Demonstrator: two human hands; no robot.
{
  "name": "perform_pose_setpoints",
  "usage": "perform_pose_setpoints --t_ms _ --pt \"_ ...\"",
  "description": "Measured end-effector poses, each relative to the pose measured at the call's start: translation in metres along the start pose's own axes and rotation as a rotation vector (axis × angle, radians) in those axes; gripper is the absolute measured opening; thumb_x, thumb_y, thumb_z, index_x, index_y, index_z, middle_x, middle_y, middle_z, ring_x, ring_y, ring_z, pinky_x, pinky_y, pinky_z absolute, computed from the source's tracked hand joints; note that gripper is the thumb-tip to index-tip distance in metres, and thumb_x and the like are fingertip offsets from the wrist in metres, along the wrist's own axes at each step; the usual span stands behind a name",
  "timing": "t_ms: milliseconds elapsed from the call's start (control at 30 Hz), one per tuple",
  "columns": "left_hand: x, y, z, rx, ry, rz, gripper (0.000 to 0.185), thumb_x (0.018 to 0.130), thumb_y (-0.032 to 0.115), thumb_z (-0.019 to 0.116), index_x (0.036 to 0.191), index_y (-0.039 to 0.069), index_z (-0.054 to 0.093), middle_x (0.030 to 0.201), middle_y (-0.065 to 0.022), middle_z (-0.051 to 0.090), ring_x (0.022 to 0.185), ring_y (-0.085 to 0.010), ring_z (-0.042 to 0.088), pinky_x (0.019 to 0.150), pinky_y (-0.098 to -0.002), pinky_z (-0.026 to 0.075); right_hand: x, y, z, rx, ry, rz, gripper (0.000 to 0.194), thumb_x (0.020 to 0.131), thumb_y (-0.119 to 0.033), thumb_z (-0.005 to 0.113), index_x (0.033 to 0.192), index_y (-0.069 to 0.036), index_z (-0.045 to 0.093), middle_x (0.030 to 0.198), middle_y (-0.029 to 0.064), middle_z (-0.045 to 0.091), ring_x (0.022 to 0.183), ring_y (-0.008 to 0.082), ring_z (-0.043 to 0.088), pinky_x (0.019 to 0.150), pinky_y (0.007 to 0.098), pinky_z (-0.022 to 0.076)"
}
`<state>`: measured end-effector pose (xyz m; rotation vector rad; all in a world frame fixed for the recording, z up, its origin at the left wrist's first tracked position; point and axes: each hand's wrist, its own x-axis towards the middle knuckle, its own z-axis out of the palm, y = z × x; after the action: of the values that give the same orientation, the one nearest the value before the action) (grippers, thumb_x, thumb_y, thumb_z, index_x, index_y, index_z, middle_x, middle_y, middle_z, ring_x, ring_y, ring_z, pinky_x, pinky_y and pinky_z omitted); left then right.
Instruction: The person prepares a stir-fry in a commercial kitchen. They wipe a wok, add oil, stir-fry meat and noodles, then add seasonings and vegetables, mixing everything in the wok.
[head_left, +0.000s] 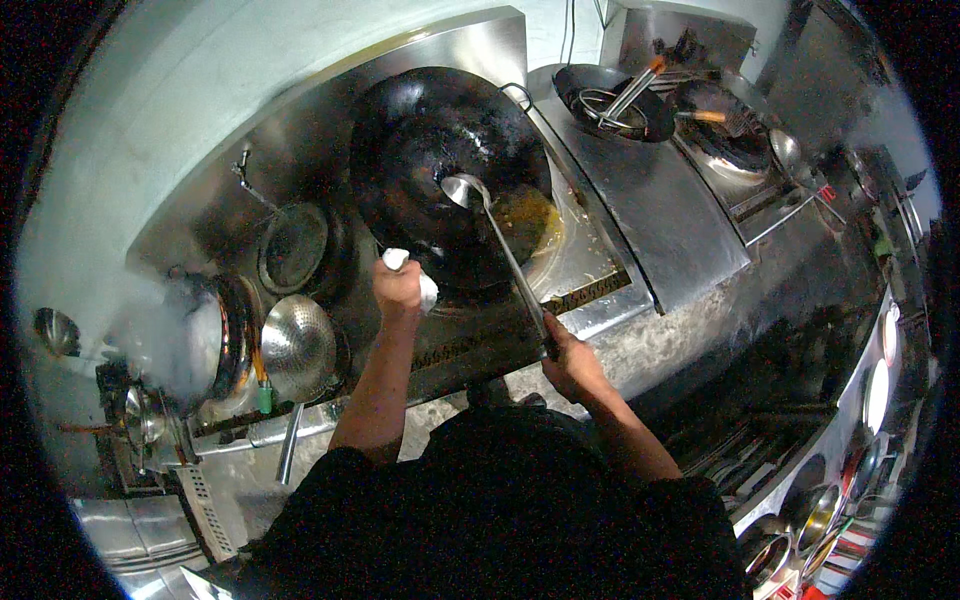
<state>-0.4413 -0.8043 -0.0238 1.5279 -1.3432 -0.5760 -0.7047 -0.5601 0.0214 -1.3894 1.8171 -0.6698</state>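
A large blackened wok (409, 127) sits on the stainless steel range in front of me, with a dark, shiny inside. My left hand (397, 285) is closed around a folded white cloth (428, 292) at the wok's near left rim. Whether a wok handle lies inside the cloth is hidden. My right hand (574, 365) grips the end of a long-handled steel ladle (517, 270). The ladle's bowl is over the middle of the wok. Yellowish liquid and small food bits (559, 225) lie on the steel by the wok's right side.
A perforated steel strainer (298, 345) and a round dark lid or pan (296, 247) are to the left. Steam rises around a pot (202, 337) at the far left. Another wok (585, 79) holds utensils at the back right. A faucet (255, 187) juts from the backsplash.
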Motion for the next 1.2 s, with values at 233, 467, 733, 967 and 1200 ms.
perform_pose_setpoints --t_ms 233,467,733,967,1200 --pt "-0.017 0.052 -0.006 -0.085 -0.013 0.022 0.029 0.075 0.014 0.068 0.1 0.001 0.061 0.09 -0.0141 0.069 0.08 -0.0267 0.067 0.075 -0.0381 0.052 -0.009 -0.001 0.008 0.447 -0.125 0.149 0.072 0.082 -0.002 0.053 0.147 -0.019 0.028 0.09 0.0181 0.062 0.078 0.0367 0.062 0.071 0.0456 0.0515" --pt "-0.047 0.1 -0.005 -0.051 -0.053 0.14 0.025 0.078 0.011 0.066 0.1 0.005 0.054 0.083 -0.011 0.066 0.071 -0.0252 0.064 0.067 -0.0401 0.052 -0.003 0.003 0.02 0.546 -0.028 -0.086 0.068 0.083 0.0 0.053 0.144 -0.014 0.028 0.088 0.0178 0.06 0.075 0.0344 0.06 0.069 0.0424 0.0495" --pt "-0.106 0.075 -0.029 0.223 -0.106 0.177 0.033 0.085 0.012 0.064 0.11 -0.001 0.047 0.089 -0.0176 0.06 0.08 -0.0333 0.064 0.067 -0.0423 0.052 -0.02 0.008 0.02 0.372 -0.075 0.14 0.071 0.082 0.002 0.056 0.147 -0.01 0.03 0.093 0.0195 0.061 0.076 0.0259 0.059 0.071 0.0361 0.0491" --pt "-0.136 -0.075 0.005 -0.421 0.002 -0.126 0.058 0.089 0.029 0.066 0.13 -0.005 0.04 0.114 -0.0187 0.054 0.098 -0.0313 0.057 0.079 -0.0475 0.049 -0.009 0.014 0.03 0.426 -0.185 0.308 0.07 0.081 0.001 0.055 0.146 -0.014 0.032 0.083 0.0136 0.058 0.071 0.0216 0.058 0.065 0.0345 0.0483" --pt "-0.048 -0.071 0.031 -0.451 -0.601 -0.884 0.03 0.09 0.033 0.062 0.089 0.003 0.06 0.072 -0.0074 0.061 0.057 -0.0223 0.059 0.052 -0.0439 0.048 0.053 -0.093 0.068 0.331 -0.142 -0.379 0.061 0.082 0.0 0.062 0.139 -0.004 0.038 0.085 0.0049 0.057 0.067 0.0125 0.054 0.063 0.0285 0.047"
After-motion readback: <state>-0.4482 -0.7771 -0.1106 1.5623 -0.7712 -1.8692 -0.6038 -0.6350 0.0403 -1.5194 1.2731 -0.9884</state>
